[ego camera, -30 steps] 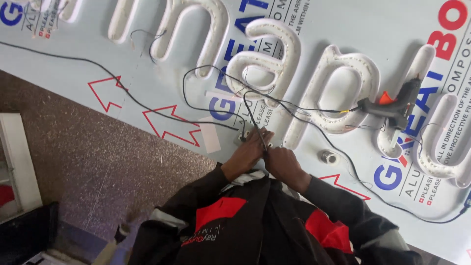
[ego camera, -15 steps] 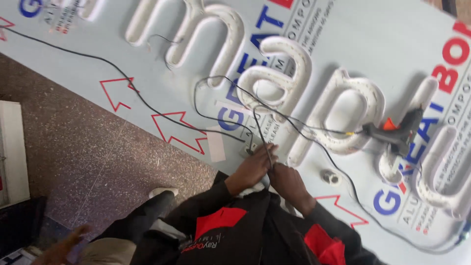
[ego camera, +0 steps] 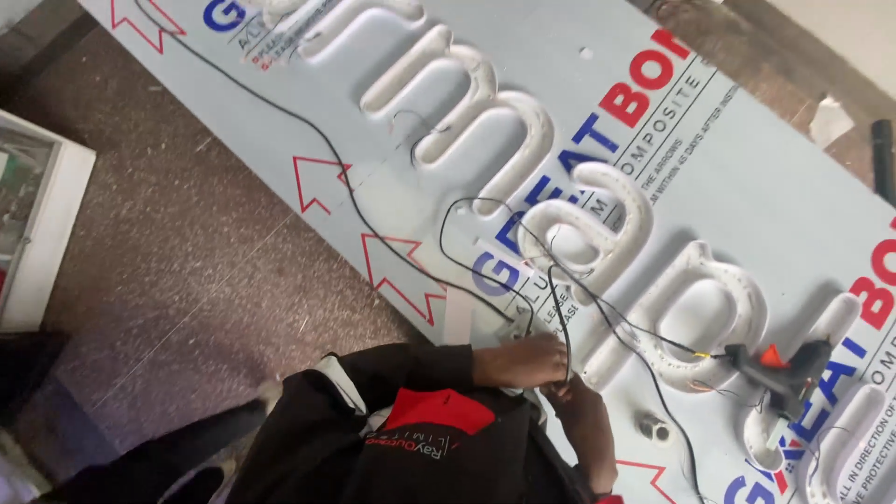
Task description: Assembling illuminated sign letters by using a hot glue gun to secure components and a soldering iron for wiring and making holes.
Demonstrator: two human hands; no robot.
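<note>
My left hand and my right hand meet at the near edge of a pale blue sign panel. Both pinch the ends of thin black wires that loop over white raised channel letters. The fingertips touch one another, and what lies between them is hidden. My black jacket with a red patch covers both arms. A black glue gun with an orange tip lies on the panel to the right of my hands, its thin wires trailing toward them.
A long black cable runs across the panel from the upper left to my hands. A small white roll lies near my right hand. A white cabinet stands at the left on the speckled brown floor.
My view has swung, so the panel and letters now sit further right and lower. My hands stay together on the wires, and the glue gun has not moved on the panel.
</note>
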